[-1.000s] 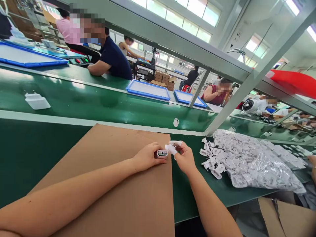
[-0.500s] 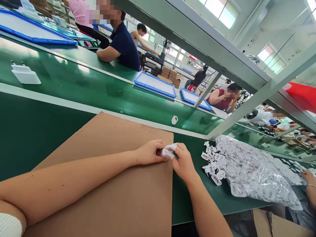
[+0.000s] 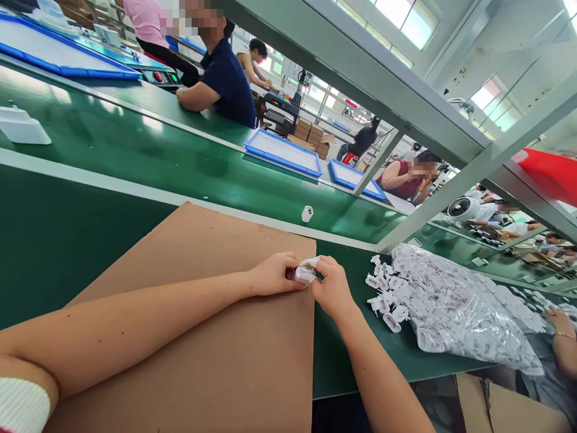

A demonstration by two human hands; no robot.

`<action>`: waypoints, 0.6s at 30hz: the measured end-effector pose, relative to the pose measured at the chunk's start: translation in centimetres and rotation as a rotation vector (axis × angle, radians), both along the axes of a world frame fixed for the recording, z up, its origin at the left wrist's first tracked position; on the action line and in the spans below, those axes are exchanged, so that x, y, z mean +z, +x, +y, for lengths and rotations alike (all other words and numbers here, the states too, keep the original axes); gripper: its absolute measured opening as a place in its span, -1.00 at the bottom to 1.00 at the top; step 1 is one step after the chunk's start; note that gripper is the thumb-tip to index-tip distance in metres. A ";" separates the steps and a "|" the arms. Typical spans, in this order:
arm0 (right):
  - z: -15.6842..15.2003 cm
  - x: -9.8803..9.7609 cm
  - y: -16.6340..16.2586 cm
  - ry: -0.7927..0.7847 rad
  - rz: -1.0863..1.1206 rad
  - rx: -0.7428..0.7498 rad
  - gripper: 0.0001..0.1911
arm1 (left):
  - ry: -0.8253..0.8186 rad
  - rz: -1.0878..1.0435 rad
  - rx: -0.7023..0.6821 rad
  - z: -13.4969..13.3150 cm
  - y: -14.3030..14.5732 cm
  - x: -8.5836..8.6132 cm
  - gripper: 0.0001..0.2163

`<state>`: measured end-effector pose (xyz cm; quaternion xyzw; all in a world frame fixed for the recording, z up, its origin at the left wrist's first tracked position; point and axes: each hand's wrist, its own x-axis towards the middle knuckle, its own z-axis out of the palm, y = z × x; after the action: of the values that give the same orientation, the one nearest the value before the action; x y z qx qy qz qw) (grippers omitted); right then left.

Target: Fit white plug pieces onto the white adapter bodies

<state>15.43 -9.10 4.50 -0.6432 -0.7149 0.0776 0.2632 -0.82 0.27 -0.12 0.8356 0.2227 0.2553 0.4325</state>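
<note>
Over the right edge of a brown cardboard sheet (image 3: 216, 349), my left hand (image 3: 274, 273) is closed on a small white plastic charger housing (image 3: 305, 275). My right hand (image 3: 332, 285) pinches the same piece from the other side, with white covers on its thumb and forefinger. The fingers hide much of the housing, and a small metallic spot shows on it. To the right, a clear plastic bag (image 3: 469, 313) full of white plug parts lies on the green table. Several loose white plug parts (image 3: 387, 294) have spilled from its mouth.
Beyond the cardboard runs a green conveyor belt (image 3: 189, 165) carrying a white charger (image 3: 307, 213) and a larger white plug (image 3: 22, 127). Blue-rimmed trays (image 3: 283, 153) line its far side. A metal post (image 3: 433, 210) slants up behind the bag. A co-worker's hand (image 3: 561, 325) is at far right.
The chargers on the belt have shifted left. Both my hands stay on the white housing, which has turned slightly. A distant co-worker's arms have moved.
</note>
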 end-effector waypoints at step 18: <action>-1.2 -0.2 13.1 -0.350 -0.459 -0.934 -0.68 | 0.043 0.229 0.898 16.1 -3.1 3.2 -0.80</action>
<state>28.53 -10.27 4.30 -0.9267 -0.3689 -0.0719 -0.0039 -3.95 16.34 3.03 0.6880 0.6036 0.3279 0.2340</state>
